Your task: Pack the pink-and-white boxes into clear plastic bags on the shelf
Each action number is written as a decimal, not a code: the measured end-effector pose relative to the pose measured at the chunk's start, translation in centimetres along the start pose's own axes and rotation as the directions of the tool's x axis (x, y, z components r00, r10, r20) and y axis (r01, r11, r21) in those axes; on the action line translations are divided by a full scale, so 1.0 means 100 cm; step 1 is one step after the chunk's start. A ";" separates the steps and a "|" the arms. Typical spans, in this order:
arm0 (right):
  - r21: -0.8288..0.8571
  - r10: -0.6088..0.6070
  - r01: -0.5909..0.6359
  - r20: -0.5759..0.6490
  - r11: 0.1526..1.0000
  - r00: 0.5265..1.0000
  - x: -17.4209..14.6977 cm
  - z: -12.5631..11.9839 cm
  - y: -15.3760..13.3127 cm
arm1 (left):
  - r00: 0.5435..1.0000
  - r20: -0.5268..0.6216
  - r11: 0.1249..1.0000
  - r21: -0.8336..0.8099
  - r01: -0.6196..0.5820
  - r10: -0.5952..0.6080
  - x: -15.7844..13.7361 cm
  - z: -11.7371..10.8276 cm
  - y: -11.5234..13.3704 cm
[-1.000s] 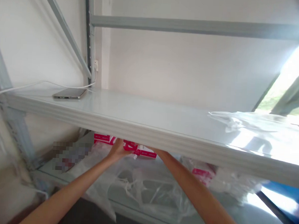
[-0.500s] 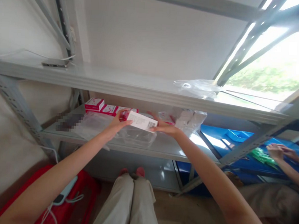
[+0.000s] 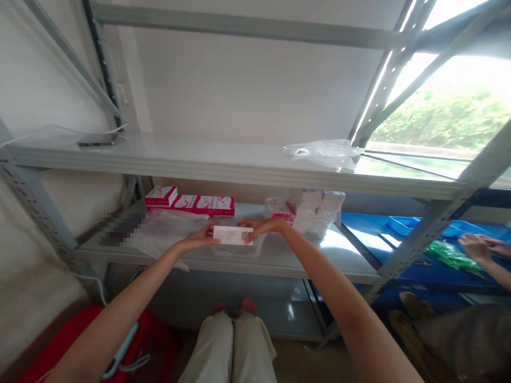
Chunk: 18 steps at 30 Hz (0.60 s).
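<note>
Both of my hands are on one small white box (image 3: 232, 235), held lengthwise between them in front of the lower shelf (image 3: 277, 264). My left hand (image 3: 198, 241) grips its left end, fingers closed around it; my right hand (image 3: 263, 227) is closed on its right end, fingers curled over the top edge. A barcode label faces me on the box's side. Whether the box rests on the shelf or is held just above it, I cannot tell.

Behind the box, a row of pink-and-white cartons (image 3: 190, 202) lies along the back of the same shelf, apart from my hands. To the right of these sits a cluster of white packs (image 3: 317, 209) in clear wrapping. Clear plastic film (image 3: 163, 229) lies on the shelf to the left, near my left wrist.

On the upper shelf (image 3: 197, 163) a phone (image 3: 96, 142) lies at the far left with a white cable attached, and a crumpled clear bag (image 3: 324, 152) lies toward the right.

At the right edge, another person's hands (image 3: 481, 249) rest over a blue surface (image 3: 411, 231) beside green material (image 3: 451, 256), well apart from mine.
</note>
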State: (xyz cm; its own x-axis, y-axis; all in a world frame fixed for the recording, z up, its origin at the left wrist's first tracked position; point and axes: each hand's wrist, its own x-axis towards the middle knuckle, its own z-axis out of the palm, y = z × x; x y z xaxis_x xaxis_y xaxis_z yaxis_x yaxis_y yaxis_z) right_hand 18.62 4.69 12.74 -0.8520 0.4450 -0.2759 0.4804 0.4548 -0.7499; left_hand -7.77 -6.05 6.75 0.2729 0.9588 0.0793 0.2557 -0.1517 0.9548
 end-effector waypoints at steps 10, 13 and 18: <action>0.162 0.145 -0.116 -0.180 0.980 0.973 0.014 -0.016 0.048 | 0.984 0.164 0.995 0.083 0.050 -0.063 0.078 0.004 -0.036; 0.240 0.184 -0.123 -0.253 0.963 0.950 0.020 -0.015 0.067 | 0.991 0.118 0.978 0.208 0.037 -0.062 0.083 0.002 -0.047; 0.193 0.082 0.003 -0.428 0.981 0.900 0.030 -0.011 0.094 | 0.980 0.148 0.819 0.541 -0.193 0.133 0.073 0.005 -0.037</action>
State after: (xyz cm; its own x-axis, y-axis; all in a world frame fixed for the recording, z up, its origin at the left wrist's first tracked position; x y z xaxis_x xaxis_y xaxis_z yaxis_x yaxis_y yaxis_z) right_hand 20.83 11.17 5.55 -0.6382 0.7681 -0.0521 0.4290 0.2986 -0.8525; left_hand -6.31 1.40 3.63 0.4387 0.8839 0.1623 0.6582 -0.4390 0.6117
